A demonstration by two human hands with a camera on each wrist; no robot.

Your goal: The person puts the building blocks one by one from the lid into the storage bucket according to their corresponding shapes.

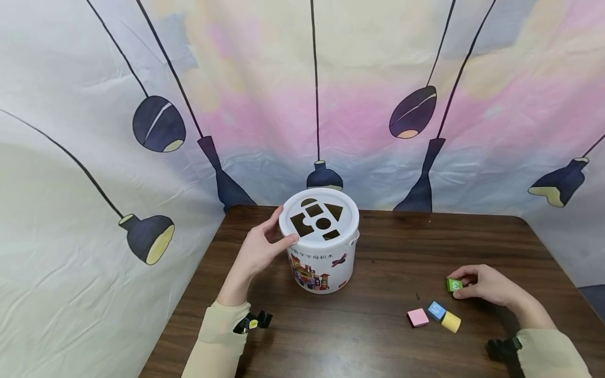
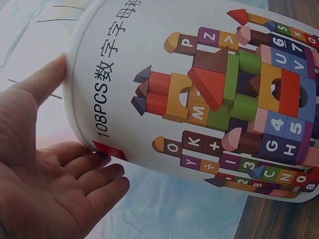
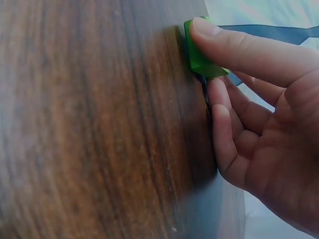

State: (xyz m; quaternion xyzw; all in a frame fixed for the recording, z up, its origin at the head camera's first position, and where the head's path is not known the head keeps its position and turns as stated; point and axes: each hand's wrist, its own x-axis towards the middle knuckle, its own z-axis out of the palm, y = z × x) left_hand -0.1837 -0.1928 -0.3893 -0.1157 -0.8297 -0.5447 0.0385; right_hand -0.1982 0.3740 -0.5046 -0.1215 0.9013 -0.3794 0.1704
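Note:
A white bucket [image 1: 337, 270] printed with toy-block pictures stands upright on the table, its white lid [image 1: 347, 231] pierced with several shaped holes. My left hand [image 1: 259, 247] rests against the lid's rim on the left, thumb and fingers spread along it. In the left wrist view the fingers [image 2: 107, 181] are relaxed by the bucket's side. To the right, my right hand [image 1: 489, 286] pinches a small green block [image 1: 454, 285] between thumb and fingers, close over the tabletop. The right wrist view shows the thumb [image 3: 249, 50] laid over the green block [image 3: 202, 59].
Near the right hand lie a pink block [image 1: 418, 317], a blue block [image 1: 436, 311] and a yellow cylinder block [image 1: 451, 322] on the dark wooden table [image 1: 340, 341]. Behind the table hangs a cloth [image 1: 264, 94] with printed lamps.

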